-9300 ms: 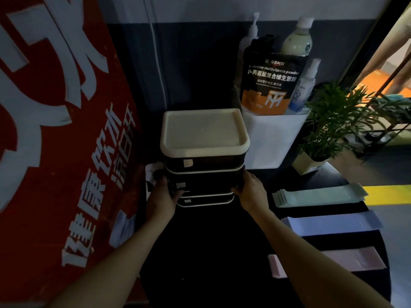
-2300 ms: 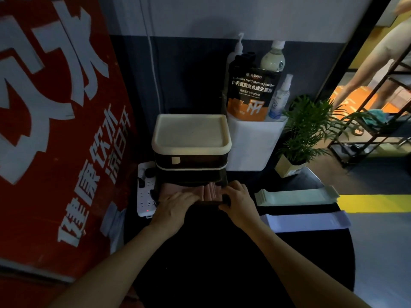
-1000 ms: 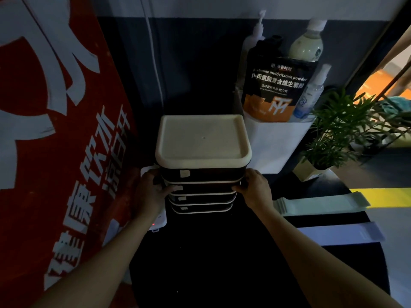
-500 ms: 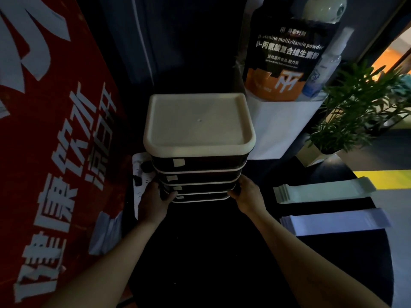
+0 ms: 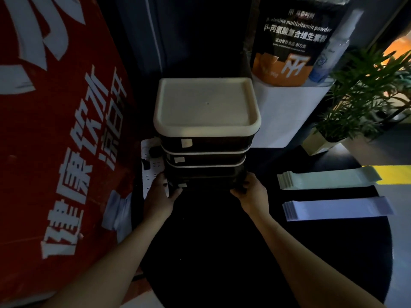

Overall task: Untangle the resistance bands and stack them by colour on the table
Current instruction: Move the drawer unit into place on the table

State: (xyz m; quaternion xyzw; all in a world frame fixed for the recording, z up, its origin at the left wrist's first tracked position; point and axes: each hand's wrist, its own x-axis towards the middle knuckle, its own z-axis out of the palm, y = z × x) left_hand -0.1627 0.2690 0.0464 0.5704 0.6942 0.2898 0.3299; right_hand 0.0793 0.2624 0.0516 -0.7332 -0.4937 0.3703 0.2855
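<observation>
A small drawer unit with a cream top and dark drawers stands at the back of the round black table. My left hand grips the left corner of its lowest drawer. My right hand grips that drawer's right corner. The drawer sticks out slightly from the unit. A stack of pale green bands lies flat on the table's right side. Just in front of it lies a stack of lilac bands. No pink bands are visible.
A red banner leans along the left. A white power strip lies left of the drawers. Behind stand a white box with a supplement pouch and spray bottle, and a potted plant at right.
My hands have dropped from the middle drawers to the lowest drawer, which now sits slightly pulled out. The pink stack seen earliest on the table is gone from view.
</observation>
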